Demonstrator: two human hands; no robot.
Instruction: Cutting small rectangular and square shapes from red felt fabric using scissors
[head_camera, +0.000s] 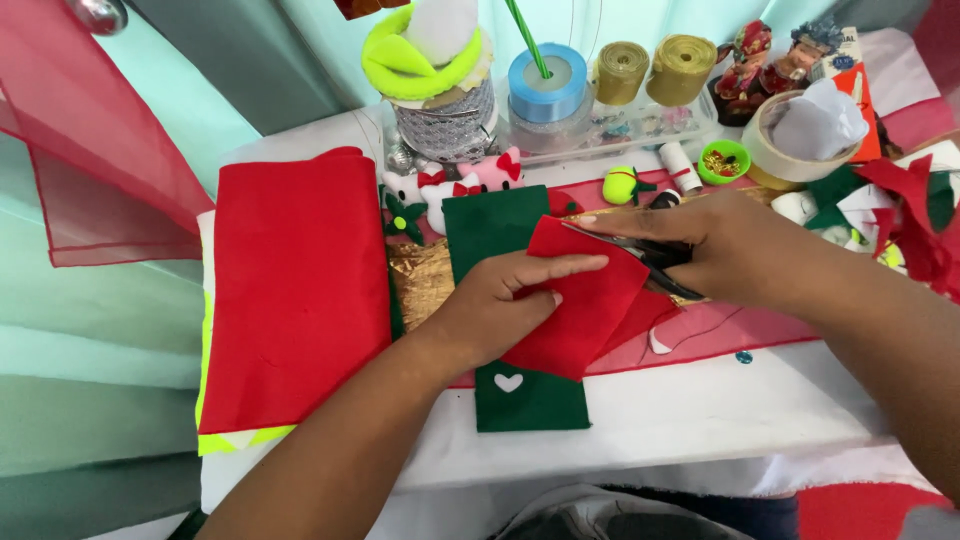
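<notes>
Ribbon spools (545, 85), tape roll (790, 150), folded red felt (295, 285)

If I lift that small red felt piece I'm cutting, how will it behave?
The red felt piece probably flops: it already bends over the left hand. It looks thin, so likely very light. Its matte surface should grip, not slip, near the scissors in the right hand.
</notes>
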